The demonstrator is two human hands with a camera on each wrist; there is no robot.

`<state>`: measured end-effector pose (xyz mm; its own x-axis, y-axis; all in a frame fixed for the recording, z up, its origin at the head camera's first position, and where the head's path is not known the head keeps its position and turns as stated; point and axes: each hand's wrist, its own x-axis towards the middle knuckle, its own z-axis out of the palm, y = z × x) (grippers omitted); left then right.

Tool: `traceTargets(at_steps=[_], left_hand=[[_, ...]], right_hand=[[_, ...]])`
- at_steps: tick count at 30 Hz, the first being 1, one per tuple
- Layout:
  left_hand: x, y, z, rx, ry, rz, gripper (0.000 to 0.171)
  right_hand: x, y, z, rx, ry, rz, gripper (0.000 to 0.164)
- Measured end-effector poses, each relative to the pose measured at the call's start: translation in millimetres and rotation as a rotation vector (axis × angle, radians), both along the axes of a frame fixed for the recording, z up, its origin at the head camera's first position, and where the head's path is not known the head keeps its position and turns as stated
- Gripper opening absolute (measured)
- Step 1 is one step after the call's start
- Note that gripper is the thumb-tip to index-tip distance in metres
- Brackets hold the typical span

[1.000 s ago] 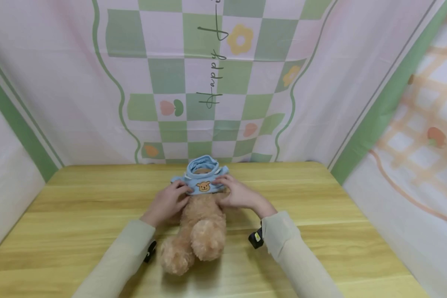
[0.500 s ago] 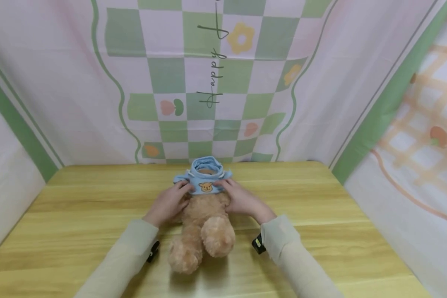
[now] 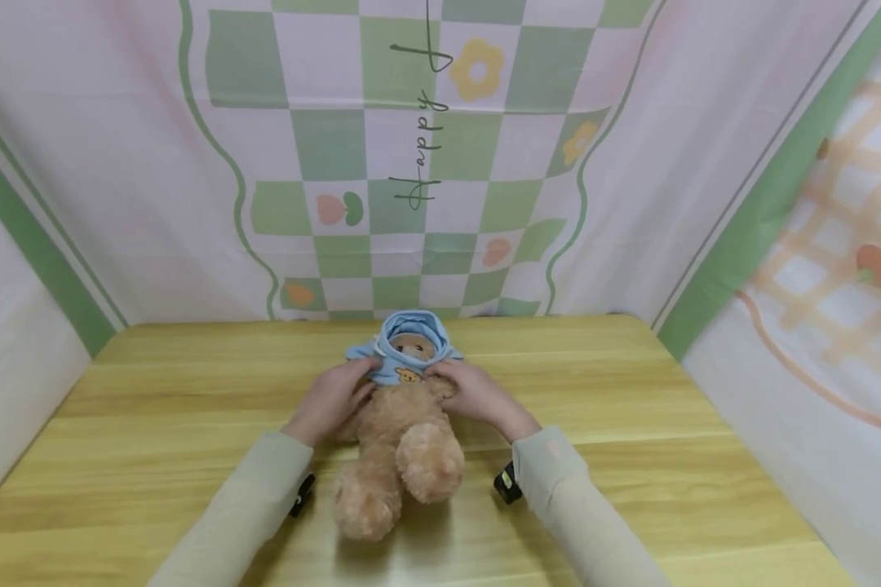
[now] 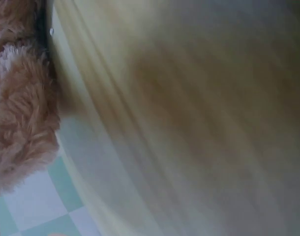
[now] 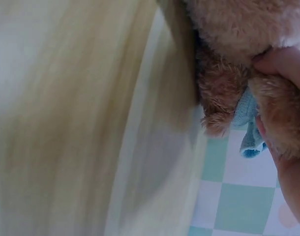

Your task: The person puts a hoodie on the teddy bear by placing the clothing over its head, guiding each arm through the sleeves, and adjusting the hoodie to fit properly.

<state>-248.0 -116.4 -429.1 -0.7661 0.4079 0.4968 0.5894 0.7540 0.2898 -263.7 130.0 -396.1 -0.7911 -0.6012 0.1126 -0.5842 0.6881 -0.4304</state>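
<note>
A light-brown teddy bear (image 3: 404, 412) lies on the wooden table, feet toward me. Its head is inside a small light-blue sweater (image 3: 382, 375) with a bear-face print; part of the toy's face shows through the neck opening. On the left side, my left hand (image 3: 330, 401) grips the sweater near its lower edge. My right hand (image 3: 479, 397) pinches the opposite side of the sweater, close to the bear's arm. In the right wrist view, the thumb and fingers of my right hand (image 5: 293, 184) lie around the furry arm (image 5: 278, 113). The left wrist view shows only fur (image 4: 22, 118), with no fingers visible.
The wooden table (image 3: 191, 391) extends to both sides of the bear. A checked green-and-white curtain (image 3: 440, 147) hangs behind its back edge. Another cloth with orange checks (image 3: 822, 293) hangs at the right. Black wrist devices (image 3: 508, 483) sit below the sleeves.
The bear has shifted slightly right and its feet have swung right. The sweater's neck opening has tipped toward me, so more of the bear's face shows. Both hands keep their hold.
</note>
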Motion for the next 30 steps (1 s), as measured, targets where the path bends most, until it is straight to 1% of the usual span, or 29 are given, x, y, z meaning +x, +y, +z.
traceTargets(at_steps=[2,4,7,11,13,17,19,21,23,25,28,30], left_hand=[[0.2,1,0.2,0.015,0.013,-0.002,0.014],[0.2,2,0.9,0.024,0.003,-0.002,0.009],[0.2,2,2.8,0.026,-0.03,-0.016,0.007],[0.2,0,6.0,0.003,-0.058,-0.039,0.006],[0.5,-1,7.6,-0.012,-0.06,-0.045,0.006],[1.6,-3,10.3,-0.038,-0.069,-0.052,0.009],[2.7,-3,11.3,-0.067,-0.07,-0.05,0.009],[3.4,-4,12.2,-0.105,-0.064,-0.051,0.007],[4.4,-4,12.3,-0.146,-0.046,-0.043,0.003],[5.6,-4,12.4,-0.164,-0.036,-0.038,0.009],[7.8,-4,11.3,-0.162,-0.022,-0.021,0.017],[9.0,-4,10.8,-0.142,-0.016,-0.012,0.02]], right_hand=[[0.3,0,-1.3,-0.024,-0.021,-0.022,0.043],[0.6,0,-2.5,-0.061,-0.053,-0.046,0.049],[0.6,0,-3.4,-0.106,-0.094,-0.072,0.059],[0.1,1,-3.1,-0.12,-0.12,-0.075,0.063],[-0.1,1,-3.0,-0.109,-0.111,-0.068,0.061],[0.2,2,-2.7,-0.079,-0.06,-0.053,0.045],[0.8,2,-2.4,-0.072,-0.036,-0.053,0.037],[1.4,3,-1.7,-0.078,-0.041,-0.059,0.033],[2.0,4,-0.5,-0.081,-0.053,-0.061,0.032],[2.5,6,1.6,-0.075,-0.065,-0.047,0.036],[3.6,10,7.1,-0.067,-0.093,-0.018,0.041],[4.4,11,12.8,-0.097,-0.099,-0.008,0.037]])
